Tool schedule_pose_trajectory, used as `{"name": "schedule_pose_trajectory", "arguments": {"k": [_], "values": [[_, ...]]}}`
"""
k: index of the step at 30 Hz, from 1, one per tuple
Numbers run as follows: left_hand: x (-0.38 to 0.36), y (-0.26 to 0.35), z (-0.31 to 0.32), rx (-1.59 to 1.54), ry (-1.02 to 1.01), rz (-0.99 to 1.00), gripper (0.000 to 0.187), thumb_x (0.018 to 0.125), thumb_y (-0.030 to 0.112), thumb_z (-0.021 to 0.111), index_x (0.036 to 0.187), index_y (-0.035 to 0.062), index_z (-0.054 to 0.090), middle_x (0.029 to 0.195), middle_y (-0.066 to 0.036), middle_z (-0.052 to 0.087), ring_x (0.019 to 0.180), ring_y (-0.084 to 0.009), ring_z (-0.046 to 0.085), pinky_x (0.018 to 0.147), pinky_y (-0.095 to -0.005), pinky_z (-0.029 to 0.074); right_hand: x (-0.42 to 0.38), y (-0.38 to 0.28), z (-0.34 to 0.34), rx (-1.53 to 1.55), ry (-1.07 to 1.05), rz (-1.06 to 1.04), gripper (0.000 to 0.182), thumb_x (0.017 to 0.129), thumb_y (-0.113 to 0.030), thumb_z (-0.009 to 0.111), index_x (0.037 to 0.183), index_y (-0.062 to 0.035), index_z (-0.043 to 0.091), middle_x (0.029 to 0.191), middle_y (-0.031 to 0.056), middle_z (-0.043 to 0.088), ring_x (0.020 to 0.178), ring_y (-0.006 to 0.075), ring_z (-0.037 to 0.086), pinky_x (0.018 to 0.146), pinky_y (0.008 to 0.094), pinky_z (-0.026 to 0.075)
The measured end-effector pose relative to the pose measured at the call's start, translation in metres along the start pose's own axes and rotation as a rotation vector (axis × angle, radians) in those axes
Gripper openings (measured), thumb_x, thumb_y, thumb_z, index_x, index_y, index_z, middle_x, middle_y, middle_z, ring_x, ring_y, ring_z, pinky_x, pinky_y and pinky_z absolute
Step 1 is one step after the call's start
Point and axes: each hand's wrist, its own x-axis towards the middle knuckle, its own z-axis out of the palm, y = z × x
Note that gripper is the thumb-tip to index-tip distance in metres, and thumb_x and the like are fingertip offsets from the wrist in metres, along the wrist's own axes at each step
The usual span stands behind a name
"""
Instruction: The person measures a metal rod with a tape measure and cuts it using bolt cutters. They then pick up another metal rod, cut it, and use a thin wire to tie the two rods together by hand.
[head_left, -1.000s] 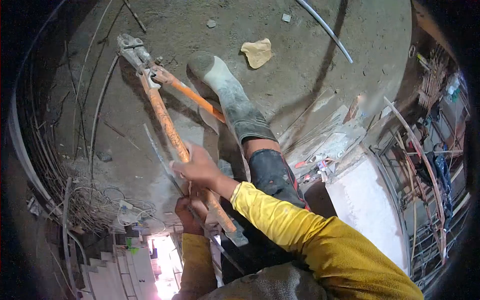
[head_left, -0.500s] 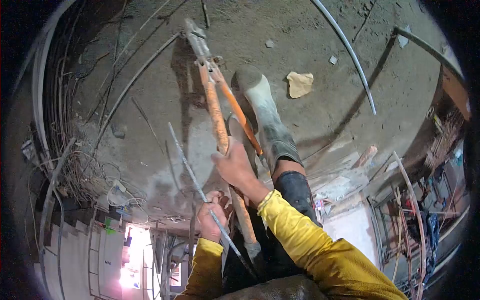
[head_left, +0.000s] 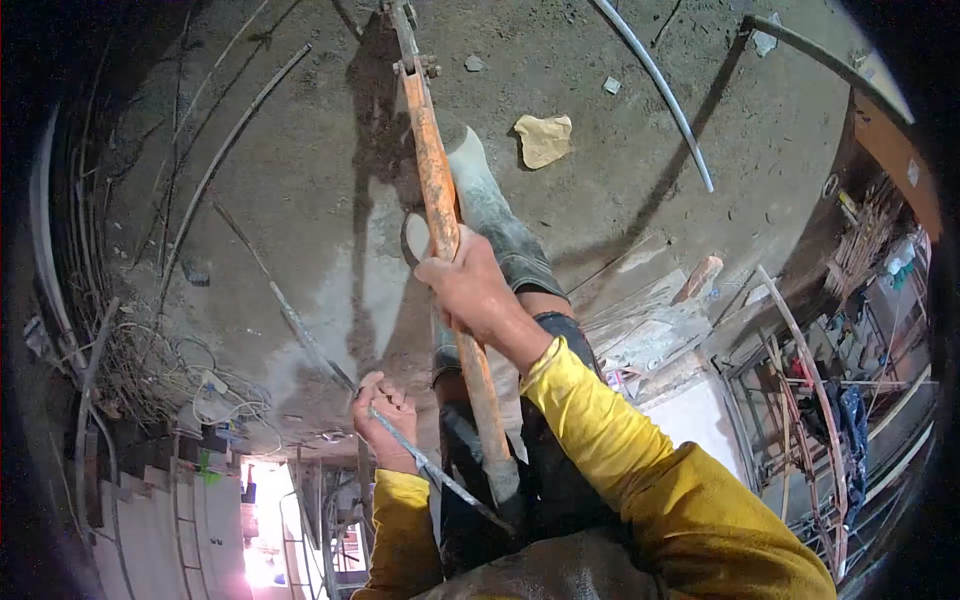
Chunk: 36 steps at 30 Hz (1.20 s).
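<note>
My right hand [head_left: 478, 290] is wrapped round the orange handle of a long bolt cutter [head_left: 434, 170]. The tool points away from me, its metal head at the top edge of the view and partly cut off. Its grey handle end reaches back between my legs. Only one handle shows clearly; the other seems hidden behind it. Lower left, my left hand [head_left: 385, 420] is closed on a thin metal rod [head_left: 445, 478]. From there the rod slants back towards my lap, and forward it lines up with a thin bar lying on the floor.
Long bars [head_left: 235, 140] and a pale pipe [head_left: 665, 95] lie on the dusty concrete floor. A tan scrap [head_left: 544, 140] lies beyond my boot [head_left: 490, 190]. Tangled wire [head_left: 150, 370] sits at left, and a metal frame [head_left: 830, 400] with stacked material stands at right.
The bolt cutter's two handles stood apart before and now appear in line, with its head farther up the view. My left hand has shifted left with the rod, which is now tilted flatter.
</note>
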Motion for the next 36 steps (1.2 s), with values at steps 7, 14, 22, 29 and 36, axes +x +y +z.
{"name": "schedule_pose_trajectory", "arguments": {"k": [7,14,22,29,36], "values": [[-0.019,0.019,0.022,-0.003,-0.097,0.067,0.022,0.083,0.030,0.052,0.076,0.0092,0.054,0.062,0.000,0.042,0.048,-0.0125,0.039,0.044,-0.0250,0.032,0.001,0.042,-0.003,-0.182,0.089,-0.185,0.026,0.075,-0.011,0.061,0.095,0.0005,0.048,0.065,0.0091,0.051,0.051,0.0187,0.055,0.049,0.0354,0.045],[-0.009,0.049,0.051,-0.133,-0.382,0.022,0.033,0.092,0.038,0.042,0.073,0.0128,0.050,0.051,0.003,0.035,0.043,-0.0099,0.035,0.040,-0.0258,0.029,-0.032,0.024,-0.015,0.091,-0.185,0.066,0.031,0.081,-0.011,0.063,0.103,-0.0014,0.043,0.065,0.0026,0.050,0.045,0.0105,0.050,0.038,0.0242,0.039],[0.043,0.062,0.063,-0.143,-0.183,0.037,0.037,0.095,0.046,0.039,0.086,0.0127,0.052,0.051,0.004,0.034,0.040,-0.0090,0.031,0.038,-0.0231,0.026,-0.032,0.041,-0.010,-0.104,-0.167,0.079,0.034,0.081,-0.018,0.066,0.103,0.0004,0.048,0.074,0.0046,0.055,0.053,0.0102,0.053,0.048,0.0253,0.045],[0.088,0.110,0.060,-0.062,-0.120,0.147,0.032,0.094,0.046,0.041,0.091,0.0166,0.051,0.063,0.003,0.037,0.057,-0.0108,0.037,0.050,-0.0254,0.031,-0.036,0.039,-0.004,-0.236,0.082,-0.116,0.033,0.087,-0.021,0.058,0.109,0.0024,0.049,0.079,0.0054,0.057,0.069,0.0114,0.055,0.062,0.0242,0.044],[0.209,0.182,0.038,-0.377,-0.167,0.176,0.021,0.092,0.031,0.053,0.087,0.0111,0.049,0.073,0.000,0.042,0.065,-0.0102,0.044,0.054,-0.0223,0.041,-0.019,-0.022,0.008,-0.432,0.316,-0.452,0.026,0.088,-0.014,0.054,0.107,0.0039,0.051,0.089,0.0076,0.056,0.074,0.0126,0.053,0.068,0.0256,0.044]]}}
